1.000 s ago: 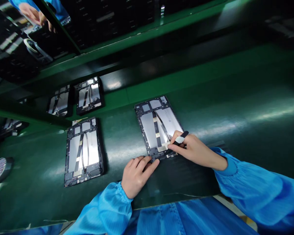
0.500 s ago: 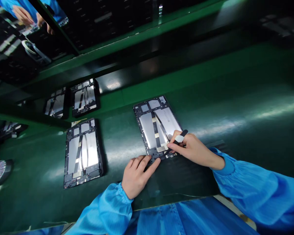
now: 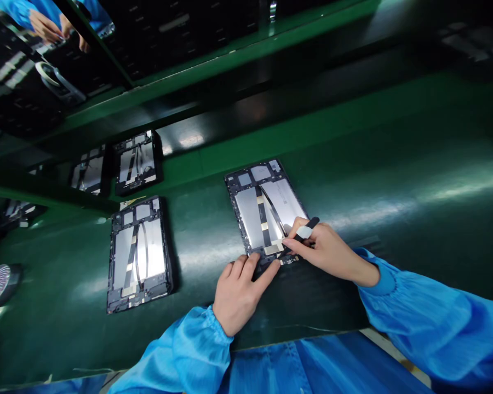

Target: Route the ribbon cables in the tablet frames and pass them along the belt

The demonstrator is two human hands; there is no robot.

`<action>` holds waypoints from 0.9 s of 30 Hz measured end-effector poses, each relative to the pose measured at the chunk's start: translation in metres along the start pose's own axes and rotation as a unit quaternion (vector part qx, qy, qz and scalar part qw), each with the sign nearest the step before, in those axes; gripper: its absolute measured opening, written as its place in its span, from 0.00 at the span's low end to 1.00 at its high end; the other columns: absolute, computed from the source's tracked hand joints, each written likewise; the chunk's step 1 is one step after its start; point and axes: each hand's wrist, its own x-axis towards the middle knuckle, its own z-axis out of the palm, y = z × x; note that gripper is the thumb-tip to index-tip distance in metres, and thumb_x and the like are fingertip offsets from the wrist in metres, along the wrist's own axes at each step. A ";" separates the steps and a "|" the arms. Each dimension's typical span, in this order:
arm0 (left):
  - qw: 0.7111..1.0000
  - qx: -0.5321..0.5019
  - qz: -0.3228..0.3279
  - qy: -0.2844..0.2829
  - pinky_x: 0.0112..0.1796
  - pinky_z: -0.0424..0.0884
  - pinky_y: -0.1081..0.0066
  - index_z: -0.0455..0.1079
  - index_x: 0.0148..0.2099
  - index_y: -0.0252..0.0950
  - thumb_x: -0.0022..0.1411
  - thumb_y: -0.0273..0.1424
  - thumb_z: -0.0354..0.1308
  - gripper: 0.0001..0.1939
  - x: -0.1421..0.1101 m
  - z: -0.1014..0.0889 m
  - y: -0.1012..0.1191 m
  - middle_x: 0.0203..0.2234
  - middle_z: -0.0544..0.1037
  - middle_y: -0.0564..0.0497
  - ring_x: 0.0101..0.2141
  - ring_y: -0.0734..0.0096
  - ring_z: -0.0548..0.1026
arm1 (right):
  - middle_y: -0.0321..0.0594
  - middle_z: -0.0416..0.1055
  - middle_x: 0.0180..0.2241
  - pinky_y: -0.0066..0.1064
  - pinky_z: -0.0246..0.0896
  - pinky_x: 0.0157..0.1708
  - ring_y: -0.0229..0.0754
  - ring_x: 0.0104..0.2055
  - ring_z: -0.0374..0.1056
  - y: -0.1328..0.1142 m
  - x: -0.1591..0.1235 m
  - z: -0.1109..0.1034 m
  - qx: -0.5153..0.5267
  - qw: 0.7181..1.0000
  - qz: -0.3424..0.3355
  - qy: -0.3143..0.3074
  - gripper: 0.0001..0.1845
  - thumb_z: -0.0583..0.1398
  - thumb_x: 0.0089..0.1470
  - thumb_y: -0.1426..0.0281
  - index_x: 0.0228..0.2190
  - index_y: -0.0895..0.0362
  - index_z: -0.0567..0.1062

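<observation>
An opened tablet [image 3: 246,213] lies flat on the green bench, its silver inner plate, flat ribbon cable and dark cable showing. My left hand [image 3: 242,290] rests on its lower edge, fingers spread, thumb and fingertips touching the dark strip there. In my right hand [image 3: 328,251] is a pair of black tweezers [image 3: 310,225] with a pale patch, pinched between thumb and fingers. Their tips point down at the tablet's lower edge near the small connector parts; my fingers partly cover them, so what they touch is unclear.
A stack topped by another opened tablet [image 3: 121,235] stands to the left. Behind it sit two more opened tablets [image 3: 127,164], near a green post [image 3: 45,186]. A round metallic object [image 3: 0,287] lies far left. Beyond the rail [image 3: 246,60], a co-worker's hands [image 3: 45,26] are visible.
My left hand has slid a little to the right along the tablet's lower edge. My right hand with the tweezers has shifted very slightly right.
</observation>
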 end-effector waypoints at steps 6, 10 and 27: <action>0.993 -0.110 0.028 0.015 0.51 0.69 0.64 0.67 0.58 0.36 0.68 0.23 0.53 0.18 -0.008 -0.005 -0.018 0.58 0.68 0.46 0.55 0.63 0.66 | 0.37 0.67 0.25 0.27 0.62 0.23 0.35 0.23 0.66 0.003 -0.001 -0.001 0.055 0.998 -0.017 0.024 0.16 0.58 0.61 0.60 0.27 0.58 0.69; 0.995 -0.048 0.070 0.049 0.45 0.69 0.67 0.71 0.52 0.35 0.69 0.34 0.56 0.13 0.008 -0.014 -0.011 0.51 0.74 0.49 0.50 0.65 0.69 | 0.39 0.66 0.24 0.29 0.64 0.24 0.38 0.24 0.67 0.004 -0.008 0.004 0.061 0.986 -0.062 0.144 0.17 0.60 0.60 0.60 0.24 0.57 0.69; 0.881 -0.043 -0.406 0.239 0.57 0.62 0.54 0.70 0.54 0.29 0.66 0.28 0.56 0.15 0.182 0.011 -0.214 0.55 0.69 0.41 0.58 0.59 0.66 | 0.44 0.73 0.32 0.43 0.72 0.29 0.51 0.28 0.72 0.035 0.009 0.024 0.023 0.965 -0.039 0.257 0.07 0.60 0.56 0.60 0.31 0.50 0.72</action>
